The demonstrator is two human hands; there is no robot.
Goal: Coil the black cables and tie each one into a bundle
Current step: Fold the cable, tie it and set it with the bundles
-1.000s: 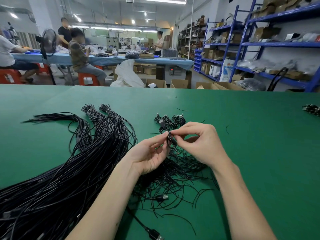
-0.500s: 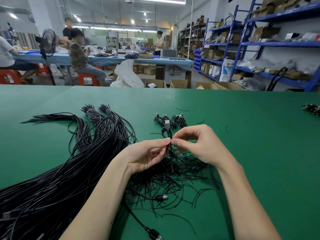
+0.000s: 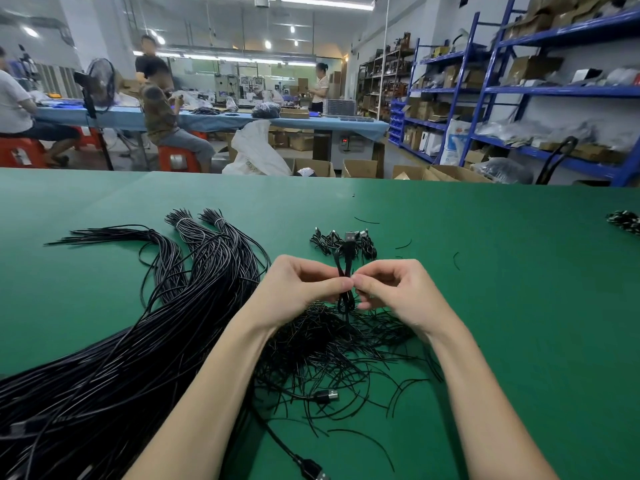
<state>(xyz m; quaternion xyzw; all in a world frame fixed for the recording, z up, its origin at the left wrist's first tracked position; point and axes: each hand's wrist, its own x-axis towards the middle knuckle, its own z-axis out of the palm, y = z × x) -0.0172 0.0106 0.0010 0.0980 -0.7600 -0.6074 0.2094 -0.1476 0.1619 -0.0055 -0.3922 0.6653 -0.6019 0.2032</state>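
The wide green felt-covered table carries everything. Across its left part sprawls a large heap of long black cables, running off the lower left edge, so its full extent is cut off; at the far end 2 of its sheaves are cinched with pale ties. Beneath the forearms lies a loose tangle of thin black twist ties with a silver-tipped USB plug on it; another plug is clipped by the bottom edge. Beyond the hands sits a small pile of finished coiled black bundles (how many is hard to make out). Blue metal shelving at the right holds cardboard boxes whose contents are hidden.

The short coiled black cable stands upright between both hands, its plug topmost. The left hand and right hand meet fingertip to fingertip at the coil's middle, thumbs and forefingers pinched together on it, other fingers curled.
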